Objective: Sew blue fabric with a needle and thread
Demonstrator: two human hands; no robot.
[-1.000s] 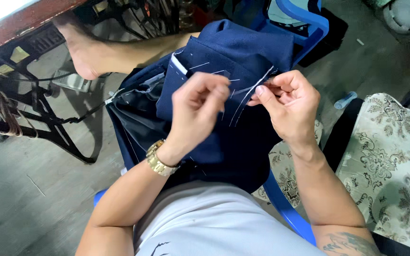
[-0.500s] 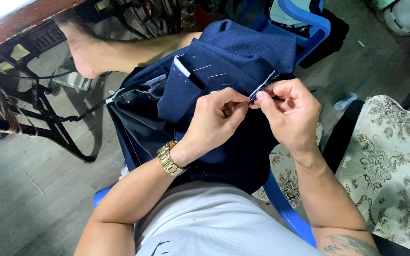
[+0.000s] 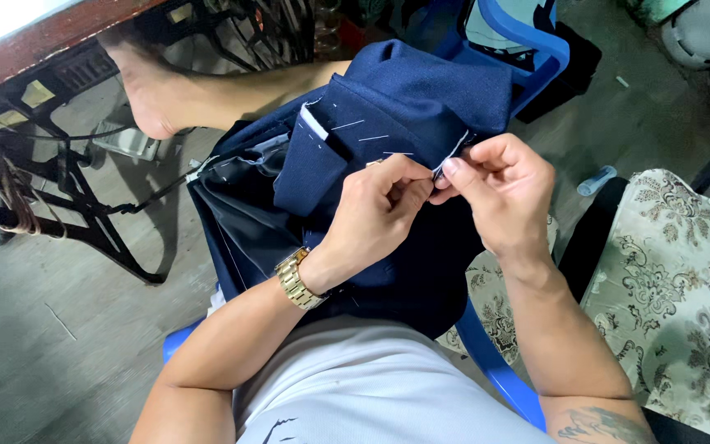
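A navy blue garment with white basting stitches lies over my lap and raised knee. My left hand, a gold watch on its wrist, pinches at the garment's edge, its fingertips meeting those of my right hand. My right hand pinches the same fold, where a white edge strip shows. What the fingertips hold besides cloth is too small to tell. Black lining hangs on the left side.
A black iron sewing-machine stand under a wooden tabletop is at the left. I sit on a blue plastic chair; another blue chair stands ahead. A floral cushioned seat is at the right.
My left hand dropped from a raised position, where it pulled white thread, to the fold beside my right hand. The loose thread strands are no longer visible.
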